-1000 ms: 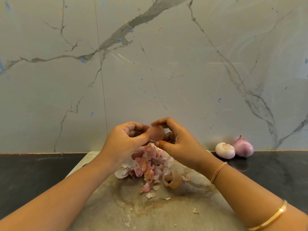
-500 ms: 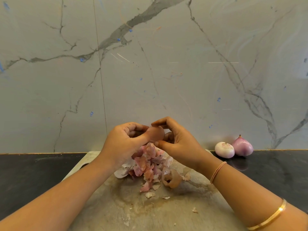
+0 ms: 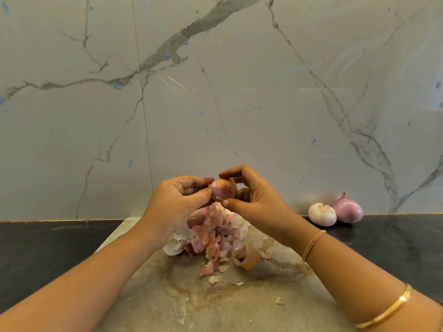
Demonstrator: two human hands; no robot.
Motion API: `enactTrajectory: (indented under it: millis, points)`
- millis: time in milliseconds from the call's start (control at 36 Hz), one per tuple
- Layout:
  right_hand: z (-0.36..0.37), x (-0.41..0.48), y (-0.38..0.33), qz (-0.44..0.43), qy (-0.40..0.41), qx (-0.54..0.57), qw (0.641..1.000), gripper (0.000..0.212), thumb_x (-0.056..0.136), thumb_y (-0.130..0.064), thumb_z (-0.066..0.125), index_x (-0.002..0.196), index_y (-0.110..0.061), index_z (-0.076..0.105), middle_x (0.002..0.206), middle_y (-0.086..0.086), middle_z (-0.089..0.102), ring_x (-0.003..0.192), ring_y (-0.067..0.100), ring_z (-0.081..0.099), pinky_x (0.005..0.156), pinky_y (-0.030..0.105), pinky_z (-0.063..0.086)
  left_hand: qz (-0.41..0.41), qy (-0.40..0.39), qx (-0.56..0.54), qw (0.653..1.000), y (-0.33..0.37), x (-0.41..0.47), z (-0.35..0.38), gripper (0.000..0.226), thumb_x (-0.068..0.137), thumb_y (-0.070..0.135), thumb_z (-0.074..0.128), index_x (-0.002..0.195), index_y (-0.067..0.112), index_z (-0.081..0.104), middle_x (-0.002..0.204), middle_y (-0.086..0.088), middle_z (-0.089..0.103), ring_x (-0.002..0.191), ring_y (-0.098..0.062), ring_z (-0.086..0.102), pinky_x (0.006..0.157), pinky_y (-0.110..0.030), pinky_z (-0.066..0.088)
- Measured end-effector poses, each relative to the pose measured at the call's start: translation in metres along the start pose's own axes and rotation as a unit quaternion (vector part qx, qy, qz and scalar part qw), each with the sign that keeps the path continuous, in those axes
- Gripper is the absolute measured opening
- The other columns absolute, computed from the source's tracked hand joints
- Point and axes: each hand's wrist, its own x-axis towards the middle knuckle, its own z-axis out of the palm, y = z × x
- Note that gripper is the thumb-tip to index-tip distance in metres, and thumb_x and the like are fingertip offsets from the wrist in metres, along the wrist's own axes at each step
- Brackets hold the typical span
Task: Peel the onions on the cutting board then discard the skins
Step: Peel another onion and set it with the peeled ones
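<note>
A small onion (image 3: 224, 190) with part of its brown skin on is held in the air above the cutting board (image 3: 215, 303). My right hand (image 3: 254, 200) grips it between thumb and curled fingers. My left hand (image 3: 177, 202) pinches a flap of its skin at the left side with thumb and forefinger. A heap of pink and brown onion skins (image 3: 213, 236) lies on the board just under my hands.
Two peeled onions, one whitish (image 3: 322, 213) and one purple (image 3: 348, 209), sit on the dark counter (image 3: 395, 248) at the right against the marble wall. Small skin flakes are scattered over the near part of the board.
The onion has turned in my hands so its root end and a bare pink patch now face me. The hands stay in the same place above the skins.
</note>
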Motion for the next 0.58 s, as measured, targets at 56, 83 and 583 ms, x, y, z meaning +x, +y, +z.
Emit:
enactTrajectory:
  millis: [56, 83, 583]
  points:
    - [0.0003, -0.0001, -0.0002, 0.0, -0.002, 0.012, 1.0, 0.038, 0.088, 0.0, 0.064, 0.109, -0.03, 0.052, 0.108, -0.012, 0.056, 0.076, 0.003, 0.065, 0.073, 0.02, 0.055, 0.004, 0.012, 0.005, 1.0, 0.0001, 0.0005, -0.001, 0.018, 0.085, 0.002, 0.064, 0.09, 0.017, 0.072, 0.077, 0.001, 0.075, 0.074, -0.009, 0.071, 0.062, -0.014, 0.054]
    - [0.0007, -0.0001, -0.0002, 0.0, -0.002, 0.012, 1.0, 0.038, 0.088, -0.001, 0.064, 0.108, -0.03, 0.052, 0.108, -0.012, 0.056, 0.076, 0.002, 0.065, 0.073, 0.019, 0.055, 0.003, 0.016, 0.004, 1.0, 0.0008, 0.0006, -0.0013, 0.018, 0.085, 0.001, 0.063, 0.09, 0.016, 0.072, 0.077, 0.001, 0.075, 0.074, -0.009, 0.071, 0.062, -0.015, 0.054]
    - [0.0035, 0.0, 0.0014, -0.001, 0.01, 0.005, 1.0, 0.038, 0.09, -0.001, 0.061, 0.11, -0.03, 0.048, 0.104, -0.015, 0.054, 0.069, -0.001, 0.062, 0.066, 0.016, 0.05, -0.025, 0.018, -0.031, 0.999, -0.0011, -0.0009, 0.0038, 0.015, 0.088, 0.008, 0.062, 0.1, 0.009, 0.071, 0.086, -0.007, 0.075, 0.082, -0.02, 0.072, 0.071, -0.027, 0.059]
